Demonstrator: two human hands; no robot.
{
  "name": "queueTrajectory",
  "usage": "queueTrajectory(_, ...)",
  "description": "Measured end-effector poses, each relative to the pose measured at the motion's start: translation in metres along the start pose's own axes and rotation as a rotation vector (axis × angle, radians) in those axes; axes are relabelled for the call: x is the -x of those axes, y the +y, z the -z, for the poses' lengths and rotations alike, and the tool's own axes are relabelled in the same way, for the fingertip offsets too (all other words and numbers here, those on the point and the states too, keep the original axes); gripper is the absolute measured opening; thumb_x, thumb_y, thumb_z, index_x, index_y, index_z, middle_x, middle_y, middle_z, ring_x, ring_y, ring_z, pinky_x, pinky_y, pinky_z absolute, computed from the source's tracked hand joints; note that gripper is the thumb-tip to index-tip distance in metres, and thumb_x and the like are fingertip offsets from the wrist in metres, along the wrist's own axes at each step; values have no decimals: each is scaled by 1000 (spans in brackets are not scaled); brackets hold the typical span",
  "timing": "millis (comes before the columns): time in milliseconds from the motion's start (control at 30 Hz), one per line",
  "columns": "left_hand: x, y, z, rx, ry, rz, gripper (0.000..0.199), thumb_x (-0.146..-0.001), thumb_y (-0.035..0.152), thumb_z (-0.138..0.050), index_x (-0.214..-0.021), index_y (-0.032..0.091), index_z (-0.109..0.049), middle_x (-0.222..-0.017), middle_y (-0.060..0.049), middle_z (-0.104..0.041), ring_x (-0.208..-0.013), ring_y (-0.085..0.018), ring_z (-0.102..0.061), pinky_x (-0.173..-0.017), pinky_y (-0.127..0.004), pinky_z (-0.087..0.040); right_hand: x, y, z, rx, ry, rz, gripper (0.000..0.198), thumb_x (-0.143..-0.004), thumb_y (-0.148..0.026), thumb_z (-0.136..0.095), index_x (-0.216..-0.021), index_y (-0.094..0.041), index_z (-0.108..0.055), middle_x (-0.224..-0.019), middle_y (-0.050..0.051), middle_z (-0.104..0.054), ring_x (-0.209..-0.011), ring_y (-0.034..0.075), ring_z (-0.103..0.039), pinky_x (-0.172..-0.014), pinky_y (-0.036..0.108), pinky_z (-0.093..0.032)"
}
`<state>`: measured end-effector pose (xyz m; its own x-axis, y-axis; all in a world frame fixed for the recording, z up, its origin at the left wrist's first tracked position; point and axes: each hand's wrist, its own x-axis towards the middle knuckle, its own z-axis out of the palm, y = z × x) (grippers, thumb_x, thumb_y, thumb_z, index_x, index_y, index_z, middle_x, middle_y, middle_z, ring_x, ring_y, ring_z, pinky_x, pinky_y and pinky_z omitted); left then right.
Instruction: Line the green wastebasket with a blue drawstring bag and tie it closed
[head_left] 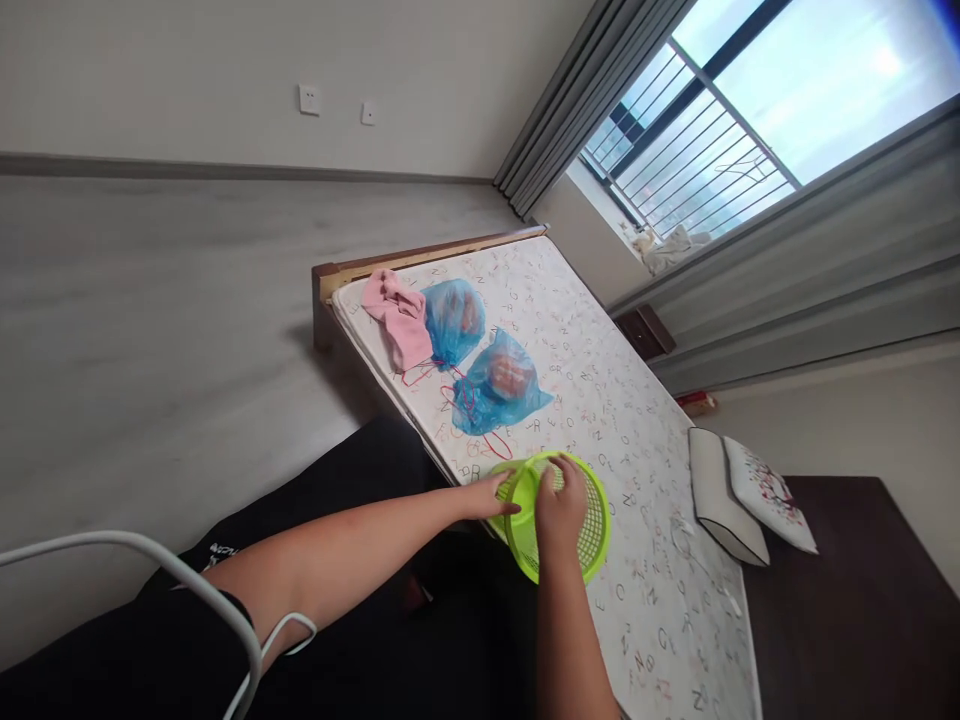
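A lime-green plastic mesh basket (596, 525) is held tilted at the near edge of the bed, close to my body. My left hand (486, 497) grips its left side, thumb over a solid green part and the other fingers mostly hidden. My right hand (562, 505) reaches across the basket's opening, its fingers curled at the far rim. Just beyond the basket lies a blue plastic bag (499, 385) with red drawstrings and something reddish-brown inside. A second blue bag (455, 318) rests behind it, touching a folded pink cloth (397, 318).
The bed's mattress (555, 300) has a printed letter pattern and a wooden frame end (427, 252). Two pillows (724, 495) lie at the right by a dark headboard (847, 580). Grey curtains (795, 240) flank the window. A white cable (150, 545) loops by my left arm.
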<state>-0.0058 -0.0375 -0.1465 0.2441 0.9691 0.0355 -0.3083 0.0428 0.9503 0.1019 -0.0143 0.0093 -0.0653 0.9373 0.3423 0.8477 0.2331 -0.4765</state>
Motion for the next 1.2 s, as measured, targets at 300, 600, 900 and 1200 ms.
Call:
queueTrajectory(300,-8,7,6,168,-18,86,113,-66,59,-93,-158,15,-44,-162,-24,-46,-140,-40,-55,-114,-52,-49,87,130,23,-510,189,-980,80,-70,-44,-72,-142,-22,-45,-129,15,-66,-107,31,-72,-91,52,-61)
queueTrajectory(600,4,12,39,-140,78,312,123,-65,75,-83,-162,13,-39,-163,-29,-42,-151,-42,-43,-117,-49,-43,98,145,14,-1007,447,-1160,29,-72,-24,-65,-97,-22,-51,-82,-1,-68,-66,18,-71,-60,34,-63)
queueTrajectory(900,28,38,76,-511,88,428,79,-78,56,-68,-143,12,-58,-141,-22,-67,-122,-34,-68,-103,-42,-53,83,137,-21,-1075,685,-1106,30,-87,-47,-65,-98,-24,-48,-107,6,-65,-92,17,-70,-80,37,-67)
queueTrajectory(1200,39,50,86,-837,-129,380,46,-80,35,-65,-122,19,-72,-124,-13,-76,-115,-30,-70,-105,-38,-50,81,142,-14,-1035,697,-1015,39,-88,-57,-65,-86,-25,-42,-84,0,-60,-87,16,-70,-72,29,-67)
